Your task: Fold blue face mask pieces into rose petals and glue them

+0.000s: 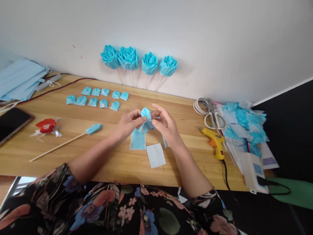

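A small folded blue petal [146,113], made of soft sheet material, is held up over the middle of the table. My left hand [130,123] pinches its left side between thumb and fingers. On the other side, my right hand [167,126] grips the petal's right edge, its index finger lifted away. Below the hands lie a blue square [138,141] and a paler square [156,156], with more blue pieces partly hidden by my fingers. Two rows of folded petals [93,101] sit to the left. Nearer me, a wooden stick [59,147] has a blue bud [93,129] on its tip.
Several blue flowers [150,63] on sticks lean against the wall. A yellow glue gun [213,139], scissors [214,119], blue scraps [246,120] and a white power strip [252,173] are at right. Leftward are face masks [13,79], a phone [1,132] and a red tape dispenser [46,125].
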`<state>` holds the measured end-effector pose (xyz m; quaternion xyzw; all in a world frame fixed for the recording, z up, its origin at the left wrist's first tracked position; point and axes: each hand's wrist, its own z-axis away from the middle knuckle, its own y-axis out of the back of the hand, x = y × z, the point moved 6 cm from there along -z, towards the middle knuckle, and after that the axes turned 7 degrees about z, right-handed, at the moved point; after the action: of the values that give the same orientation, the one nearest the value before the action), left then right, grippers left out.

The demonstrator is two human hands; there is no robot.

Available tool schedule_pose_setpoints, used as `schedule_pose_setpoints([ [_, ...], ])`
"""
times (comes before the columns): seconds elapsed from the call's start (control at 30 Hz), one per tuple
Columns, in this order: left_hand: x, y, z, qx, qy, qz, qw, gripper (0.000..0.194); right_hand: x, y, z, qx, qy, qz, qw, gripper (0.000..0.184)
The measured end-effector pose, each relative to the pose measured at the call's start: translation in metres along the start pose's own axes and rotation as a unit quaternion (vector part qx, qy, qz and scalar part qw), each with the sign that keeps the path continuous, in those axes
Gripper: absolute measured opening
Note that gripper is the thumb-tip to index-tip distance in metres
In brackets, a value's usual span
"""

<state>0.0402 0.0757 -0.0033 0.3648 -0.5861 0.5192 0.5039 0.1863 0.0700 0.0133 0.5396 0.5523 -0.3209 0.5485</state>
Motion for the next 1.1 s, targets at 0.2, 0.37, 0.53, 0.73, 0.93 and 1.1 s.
schedule_pose_setpoints([
  [0.2, 0.000, -0.002, 0.000, -0.021, -0.023, -0.130, 0.991, 0.018, 0.007, 0.013, -0.002, -0.010, -0.037, 0.013, 0.999, 0.050],
  [0.37, 0.009, -0.006, 0.003, -0.017, -0.110, -0.243, 0.964, 0.008, 0.005, 0.008, -0.001, -0.021, -0.027, 0.047, 0.998, 0.049],
  [0.53, 0.006, -0.009, 0.004, -0.018, -0.104, -0.209, 0.972, 0.016, 0.003, 0.008, -0.002, 0.006, -0.040, 0.045, 0.998, 0.046],
  [0.73, -0.005, -0.006, 0.000, -0.034, -0.035, -0.091, 0.995, 0.050, 0.007, 0.009, -0.003, 0.046, -0.044, -0.028, 0.998, 0.045],
  [0.93, 0.000, -0.010, 0.002, -0.057, -0.025, -0.107, 0.992, 0.028, 0.010, 0.004, -0.001, 0.036, -0.068, -0.078, 0.994, 0.046],
  [1.1, 0.004, -0.007, 0.003, -0.034, -0.020, -0.100, 0.994, 0.028, 0.011, 0.001, -0.002, -0.008, -0.073, -0.088, 0.993, 0.048],
])
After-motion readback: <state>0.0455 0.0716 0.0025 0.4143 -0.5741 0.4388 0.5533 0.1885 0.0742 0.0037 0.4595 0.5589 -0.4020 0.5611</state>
